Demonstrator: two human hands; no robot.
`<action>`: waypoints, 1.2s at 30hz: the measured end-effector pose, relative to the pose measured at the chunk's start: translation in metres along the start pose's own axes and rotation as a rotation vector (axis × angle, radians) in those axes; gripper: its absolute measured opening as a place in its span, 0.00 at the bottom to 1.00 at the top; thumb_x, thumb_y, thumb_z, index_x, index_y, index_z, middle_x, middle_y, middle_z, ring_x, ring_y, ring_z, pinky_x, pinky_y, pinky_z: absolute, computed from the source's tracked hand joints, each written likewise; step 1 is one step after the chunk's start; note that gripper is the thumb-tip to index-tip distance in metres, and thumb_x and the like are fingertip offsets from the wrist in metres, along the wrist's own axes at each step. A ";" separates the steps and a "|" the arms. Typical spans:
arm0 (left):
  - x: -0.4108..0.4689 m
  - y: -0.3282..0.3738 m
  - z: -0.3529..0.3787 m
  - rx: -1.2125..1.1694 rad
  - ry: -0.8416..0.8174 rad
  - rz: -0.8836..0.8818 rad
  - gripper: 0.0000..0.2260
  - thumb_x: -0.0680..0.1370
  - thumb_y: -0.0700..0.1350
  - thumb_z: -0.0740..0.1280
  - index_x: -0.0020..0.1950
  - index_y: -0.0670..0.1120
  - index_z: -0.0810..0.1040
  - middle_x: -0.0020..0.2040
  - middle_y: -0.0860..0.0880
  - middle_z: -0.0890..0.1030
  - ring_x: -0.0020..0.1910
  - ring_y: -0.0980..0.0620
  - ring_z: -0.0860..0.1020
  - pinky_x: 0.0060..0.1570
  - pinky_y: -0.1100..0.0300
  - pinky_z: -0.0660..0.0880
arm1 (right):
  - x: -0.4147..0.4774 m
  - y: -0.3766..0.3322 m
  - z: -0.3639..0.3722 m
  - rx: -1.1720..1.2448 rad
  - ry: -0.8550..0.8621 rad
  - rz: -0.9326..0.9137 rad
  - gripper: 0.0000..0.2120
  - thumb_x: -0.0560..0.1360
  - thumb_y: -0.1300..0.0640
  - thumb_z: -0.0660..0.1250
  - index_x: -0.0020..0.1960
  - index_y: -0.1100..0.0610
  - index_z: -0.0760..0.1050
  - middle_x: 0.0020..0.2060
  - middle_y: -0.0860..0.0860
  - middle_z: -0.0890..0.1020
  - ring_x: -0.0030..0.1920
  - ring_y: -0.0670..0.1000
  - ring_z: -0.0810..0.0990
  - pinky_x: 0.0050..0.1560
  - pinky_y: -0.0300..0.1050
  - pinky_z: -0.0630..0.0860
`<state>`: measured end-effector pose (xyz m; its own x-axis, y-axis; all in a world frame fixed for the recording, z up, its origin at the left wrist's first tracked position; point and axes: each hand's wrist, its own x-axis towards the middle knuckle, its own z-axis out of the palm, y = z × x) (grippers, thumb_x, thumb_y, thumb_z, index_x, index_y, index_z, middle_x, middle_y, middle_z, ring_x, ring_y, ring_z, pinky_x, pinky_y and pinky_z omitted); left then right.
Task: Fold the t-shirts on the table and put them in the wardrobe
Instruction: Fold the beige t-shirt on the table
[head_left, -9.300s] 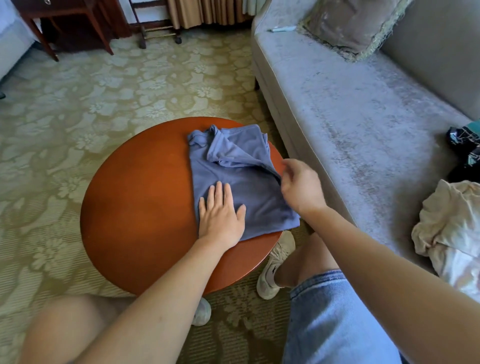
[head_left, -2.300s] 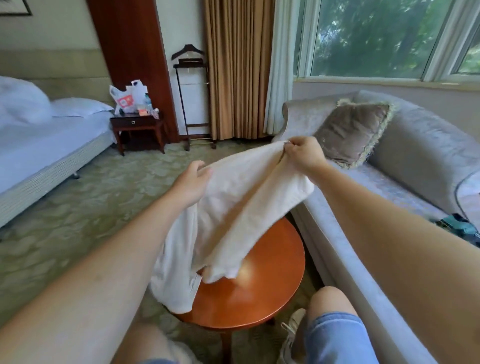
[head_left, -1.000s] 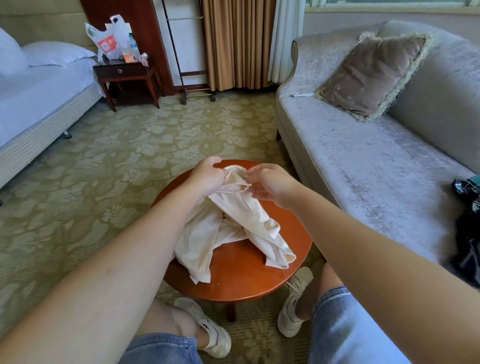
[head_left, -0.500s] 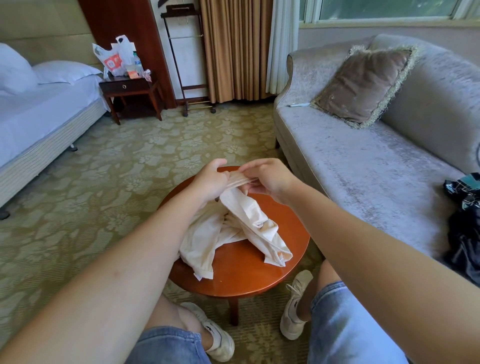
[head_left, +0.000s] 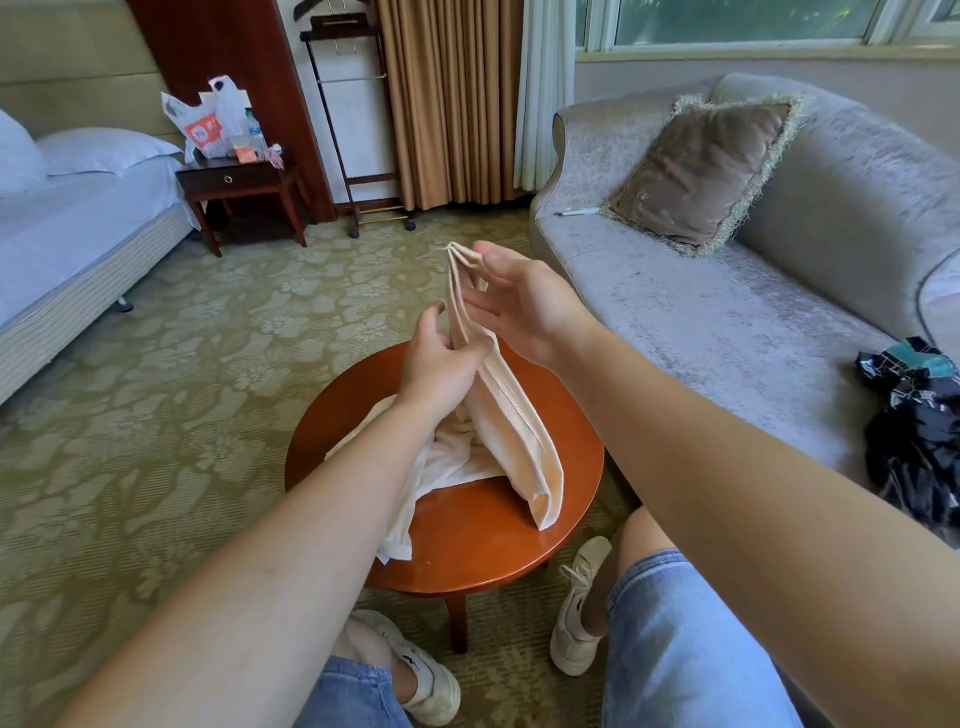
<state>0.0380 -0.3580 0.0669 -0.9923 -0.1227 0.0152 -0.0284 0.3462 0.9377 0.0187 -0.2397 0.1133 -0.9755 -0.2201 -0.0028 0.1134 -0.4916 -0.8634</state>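
Note:
A cream t-shirt (head_left: 511, 441) lies bunched on the round red-brown table (head_left: 483, 551), with one edge pulled up into a taut strip above it. My left hand (head_left: 441, 364) grips that strip low down, thumb and fingers curled round the fabric. My right hand (head_left: 524, 301) is higher, and its fingertips pinch the top end of the strip. The rest of the shirt trails over the table's left side under my left forearm.
A grey sofa (head_left: 727, 322) with a brown fringed cushion (head_left: 701, 171) runs along the right, with dark clothes (head_left: 919, 431) heaped on its seat. A bed (head_left: 67, 244) and a nightstand (head_left: 244, 192) holding bags stand at the left. A valet stand (head_left: 358, 130) stands by the curtains.
Both hands have lifted the shirt's edge off the table. My right hand has risen and moved away from the left, stretching the fabric into an upright strip.

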 end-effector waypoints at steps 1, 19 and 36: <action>-0.001 0.002 0.003 0.021 0.036 0.030 0.30 0.72 0.55 0.73 0.71 0.55 0.66 0.56 0.53 0.78 0.55 0.52 0.77 0.48 0.57 0.74 | 0.001 -0.001 0.001 0.028 0.005 -0.005 0.15 0.82 0.61 0.57 0.68 0.58 0.69 0.58 0.56 0.77 0.56 0.58 0.80 0.56 0.50 0.78; 0.010 -0.041 -0.033 0.032 0.027 -0.071 0.15 0.78 0.39 0.66 0.65 0.45 0.77 0.50 0.47 0.82 0.51 0.48 0.80 0.60 0.47 0.76 | 0.012 -0.012 -0.046 -0.502 0.616 -0.231 0.09 0.73 0.54 0.71 0.35 0.54 0.79 0.32 0.52 0.82 0.39 0.55 0.84 0.50 0.56 0.81; 0.012 -0.003 -0.038 -0.016 -0.201 0.066 0.25 0.74 0.36 0.71 0.70 0.47 0.70 0.46 0.50 0.83 0.45 0.55 0.79 0.50 0.58 0.74 | -0.011 0.022 -0.014 -1.322 -0.123 -0.059 0.10 0.75 0.59 0.69 0.45 0.68 0.78 0.35 0.59 0.79 0.38 0.53 0.76 0.44 0.53 0.76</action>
<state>0.0308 -0.3964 0.0772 -0.9960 0.0884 0.0085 0.0375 0.3318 0.9426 0.0294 -0.2359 0.0871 -0.9414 -0.3352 0.0366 -0.2641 0.6652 -0.6984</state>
